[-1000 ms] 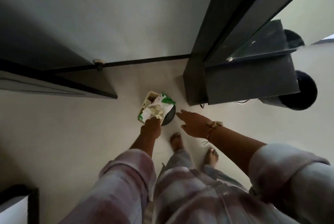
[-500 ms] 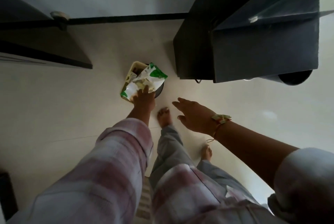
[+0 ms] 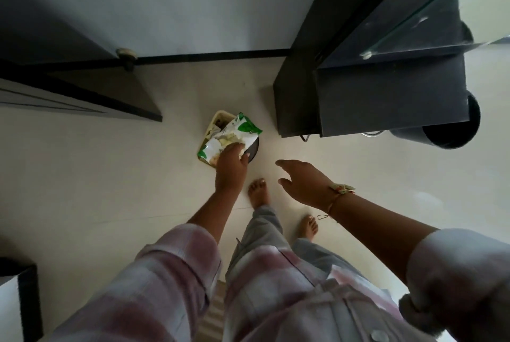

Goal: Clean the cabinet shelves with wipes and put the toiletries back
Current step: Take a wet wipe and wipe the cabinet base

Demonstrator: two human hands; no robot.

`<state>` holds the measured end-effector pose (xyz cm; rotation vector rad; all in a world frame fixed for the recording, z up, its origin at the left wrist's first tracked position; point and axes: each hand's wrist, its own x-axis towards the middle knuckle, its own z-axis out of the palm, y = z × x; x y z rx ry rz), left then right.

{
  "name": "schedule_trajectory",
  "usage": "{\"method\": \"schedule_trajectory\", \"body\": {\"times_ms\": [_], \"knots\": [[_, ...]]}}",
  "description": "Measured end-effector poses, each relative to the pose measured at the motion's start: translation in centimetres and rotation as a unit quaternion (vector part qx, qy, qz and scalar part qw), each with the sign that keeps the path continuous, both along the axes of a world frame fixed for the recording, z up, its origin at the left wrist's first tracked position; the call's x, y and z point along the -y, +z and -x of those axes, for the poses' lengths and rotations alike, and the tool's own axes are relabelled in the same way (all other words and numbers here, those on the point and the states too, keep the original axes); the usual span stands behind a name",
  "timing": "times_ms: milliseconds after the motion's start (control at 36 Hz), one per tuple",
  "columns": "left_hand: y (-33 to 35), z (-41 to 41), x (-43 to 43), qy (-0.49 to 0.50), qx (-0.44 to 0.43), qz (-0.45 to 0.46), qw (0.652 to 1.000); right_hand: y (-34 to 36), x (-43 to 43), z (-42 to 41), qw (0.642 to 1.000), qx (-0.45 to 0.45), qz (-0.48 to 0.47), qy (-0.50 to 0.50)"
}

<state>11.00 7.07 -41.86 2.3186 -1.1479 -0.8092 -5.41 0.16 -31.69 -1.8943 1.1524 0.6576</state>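
Wipes pack (image 3: 233,133): soft, crinkled green-and-white plastic pouch, gripped at its near end by the curled fingers of the left hand (image 3: 230,166), low over a cream rectangular basket (image 3: 218,116) and a dark round item (image 3: 254,148) on the pale, smooth floor (image 3: 110,176). Right hand (image 3: 303,181) hovers alongside, fingers spread, holding nothing. Dark matte cabinet (image 3: 386,99) with glass shelf (image 3: 430,16) stands to the right.

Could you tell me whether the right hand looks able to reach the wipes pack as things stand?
Probably yes: the right hand hovers open just right of the pack, nothing between them; the left hand grips only its near end.
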Motion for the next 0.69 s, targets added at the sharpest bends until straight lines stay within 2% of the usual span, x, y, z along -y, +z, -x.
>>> {"method": "schedule_trajectory", "body": {"times_ms": [56, 139, 167, 222, 278, 361, 444, 528, 583, 639, 694], "knots": [[3.3, 1.2, 0.5, 0.091, -0.082, 0.010, 0.992, 0.9, 0.2, 0.1, 0.996, 0.033, -0.015, -0.078], [7.1, 2.9, 1.7, 0.202, -0.223, 0.008, 0.953, 2.7, 1.0, 0.5, 0.977, 0.082, -0.042, -0.192], [8.2, 3.5, 2.2, 0.239, -0.282, 0.014, 0.929, 3.1, 1.3, 0.7, 0.971, 0.095, -0.046, -0.216], [10.6, 5.0, 3.2, 0.313, -0.427, 0.030, 0.848, 3.7, 2.0, 1.5, 0.951, 0.133, -0.066, -0.272], [12.9, 6.5, 4.2, 0.342, -0.523, 0.049, 0.779, 4.5, 2.6, 2.3, 0.910, 0.185, -0.105, -0.356], [15.2, 8.6, 5.6, 0.335, -0.574, 0.057, 0.746, 5.8, 3.5, 4.0, 0.813, 0.254, -0.169, -0.496], [16.9, 10.6, 7.2, 0.341, -0.608, 0.051, 0.715, 6.5, 4.7, 6.6, 0.723, 0.314, -0.249, -0.563], [18.7, 13.2, 9.0, 0.317, -0.634, 0.028, 0.705, 7.1, 6.2, 9.8, 0.652, 0.361, -0.303, -0.594], [19.7, 15.3, 10.2, 0.290, -0.631, 0.003, 0.719, 7.5, 7.4, 12.1, 0.620, 0.377, -0.311, -0.613], [20.6, 17.7, 11.5, 0.260, -0.607, -0.029, 0.751, 7.8, 8.6, 14.6, 0.631, 0.370, -0.298, -0.613], [20.7, 20.2, 12.8, 0.234, -0.560, -0.055, 0.793, 8.0, 9.8, 17.2, 0.675, 0.340, -0.271, -0.595]]}}
